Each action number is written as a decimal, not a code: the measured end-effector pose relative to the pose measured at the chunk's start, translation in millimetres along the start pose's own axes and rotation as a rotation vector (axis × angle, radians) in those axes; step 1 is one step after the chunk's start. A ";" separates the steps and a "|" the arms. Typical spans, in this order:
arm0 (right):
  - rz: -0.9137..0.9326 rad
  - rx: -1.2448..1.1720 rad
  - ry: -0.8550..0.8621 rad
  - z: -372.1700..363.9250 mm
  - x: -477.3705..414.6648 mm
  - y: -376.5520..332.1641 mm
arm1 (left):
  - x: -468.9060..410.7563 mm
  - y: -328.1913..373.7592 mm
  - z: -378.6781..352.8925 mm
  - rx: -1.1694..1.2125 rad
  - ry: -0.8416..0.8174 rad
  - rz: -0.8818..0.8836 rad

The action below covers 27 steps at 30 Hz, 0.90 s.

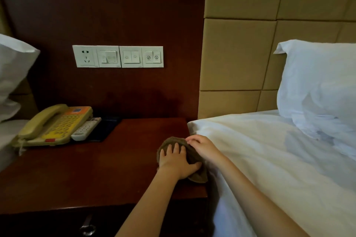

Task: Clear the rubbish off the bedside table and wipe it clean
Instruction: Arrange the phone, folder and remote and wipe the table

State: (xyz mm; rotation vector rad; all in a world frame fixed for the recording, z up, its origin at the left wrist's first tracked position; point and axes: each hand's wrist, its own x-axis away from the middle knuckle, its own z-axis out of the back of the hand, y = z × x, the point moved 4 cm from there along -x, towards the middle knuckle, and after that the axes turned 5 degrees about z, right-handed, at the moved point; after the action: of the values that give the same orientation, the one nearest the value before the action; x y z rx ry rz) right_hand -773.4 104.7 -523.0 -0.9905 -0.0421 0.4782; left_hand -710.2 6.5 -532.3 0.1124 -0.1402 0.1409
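Fingers (176, 149) of the left hand (176, 161) lie straight and a little spread, pressed flat on top of a brown cloth (172, 140), with the thumb out to the side along the cloth's lower part. Fingers (192, 138) of the right hand (204, 148) are bent down at the cloth's upper right edge and touch it; whether they actually pinch it I cannot tell. The cloth is bunched under both hands, right of the frame's centre, on the right-hand edge of the dark wooden table (96, 169), just beside the white bed sheet (269, 159). Both bare forearms come in from the bottom of the frame.

At the left of the frame, well apart from the cloth, a yellowish phone (55, 125) sits at the back of the table with its handset in the cradle. A white remote control (86, 128) lies just beside it, on a dark tray (107, 127). Above them, on the dark wall panel, is a row of white switches (117, 56) with a socket at its left end. A white pillow (317, 82) leans on the padded headboard (240, 54) at the right, and another pillow (13, 67) shows at the left edge
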 end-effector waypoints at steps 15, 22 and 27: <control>0.135 -0.006 -0.004 -7.8 24.1 -32.0 | 87.9 13.3 -20.2 -0.093 0.056 -0.284; 0.216 0.088 -0.086 -30.3 26.9 -34.4 | 97.7 -19.1 -15.2 -0.068 0.048 -0.250; 0.228 0.073 -0.101 -31.5 27.6 -36.2 | 104.1 -67.2 -7.3 -0.011 0.066 -0.150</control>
State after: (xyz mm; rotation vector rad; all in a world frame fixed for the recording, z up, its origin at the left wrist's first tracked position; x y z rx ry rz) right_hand -727.5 74.5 -516.1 -0.9029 -0.0022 0.7343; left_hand -597.3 -45.0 -531.0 0.1064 -0.0669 -0.0056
